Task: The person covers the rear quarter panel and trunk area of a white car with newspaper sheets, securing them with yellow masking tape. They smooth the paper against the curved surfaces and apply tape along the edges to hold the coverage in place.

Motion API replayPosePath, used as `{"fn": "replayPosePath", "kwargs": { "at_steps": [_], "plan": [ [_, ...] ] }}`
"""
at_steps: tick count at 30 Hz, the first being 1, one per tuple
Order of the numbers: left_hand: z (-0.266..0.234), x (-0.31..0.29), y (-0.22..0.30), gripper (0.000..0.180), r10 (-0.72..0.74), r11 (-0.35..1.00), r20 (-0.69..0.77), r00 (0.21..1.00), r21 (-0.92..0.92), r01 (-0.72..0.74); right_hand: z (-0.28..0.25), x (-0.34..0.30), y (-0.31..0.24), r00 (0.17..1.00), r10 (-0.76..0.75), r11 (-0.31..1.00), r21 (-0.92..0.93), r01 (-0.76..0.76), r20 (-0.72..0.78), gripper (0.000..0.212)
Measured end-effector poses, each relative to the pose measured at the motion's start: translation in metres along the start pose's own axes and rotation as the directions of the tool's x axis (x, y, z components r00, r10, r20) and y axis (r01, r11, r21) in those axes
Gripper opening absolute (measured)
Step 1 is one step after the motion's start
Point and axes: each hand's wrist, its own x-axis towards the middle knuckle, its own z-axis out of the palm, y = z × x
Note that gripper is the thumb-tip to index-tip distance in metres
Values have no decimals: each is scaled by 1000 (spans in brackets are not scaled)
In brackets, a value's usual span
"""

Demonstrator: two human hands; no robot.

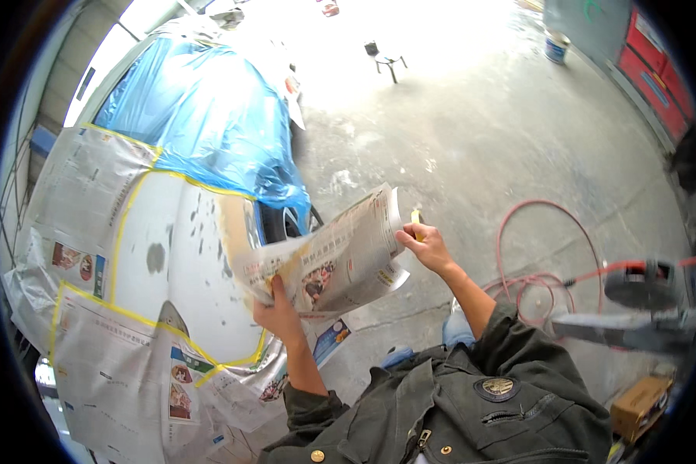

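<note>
- At eight o'clock, masking newspapers (104,363) are lying around a white panel (185,259), which is showing dark grey patches at nine o'clock; yellow tape (119,234) is edging it.
- At ten o'clock, blue plastic (201,116) is hanging in wrinkles.
- At seven o'clock, my left hand (280,311) is grasping the lower left part of a newspaper sheet (332,259), thumb pressing its face.
- That sheet is slanting across the centre, greyish white, printed with dark text and a small colour photo; its left end is blurring, its right edge curling.
- At three o'clock, my right hand (428,246) is clasping a small yellow item (417,216) beside the sheet's right edge; whether I'm also pinching the paper, I cannot tell.
- Farther toward three, a red hose (595,270) is looping on the floor (441,139).
</note>
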Motion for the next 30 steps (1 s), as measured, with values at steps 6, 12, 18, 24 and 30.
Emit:
{"fn": "replayPosePath", "kwargs": {
  "at_steps": [6, 12, 18, 24, 30],
  "plan": [
    [-76, -62, 7, 27, -81, 996, -228, 970, -53, 70, 12, 68, 24, 917, 250, 936, 166, -312, 312, 68],
    [-50, -145, 22, 22, -64, 996, -252, 966, 39, 76, -23, 92, 29, 796, 105, 821, 399, -408, 597, 41],
    [-76, -196, 35, 21, -205, 975, -494, 845, -178, 132, 19, 101, 77, 592, 267, 653, 309, -691, 760, 36],
    [-106, -208, 48, 22, -360, 906, -794, 490, -423, -19, 14, 147, 174, 479, -486, 573, -148, 806, 730, 37],
    [-157, -209, 24, 32, -263, 939, -855, 448, -334, -86, 54, -10, 39, 338, -179, 827, 328, -457, 924, 74]
  ]
}}
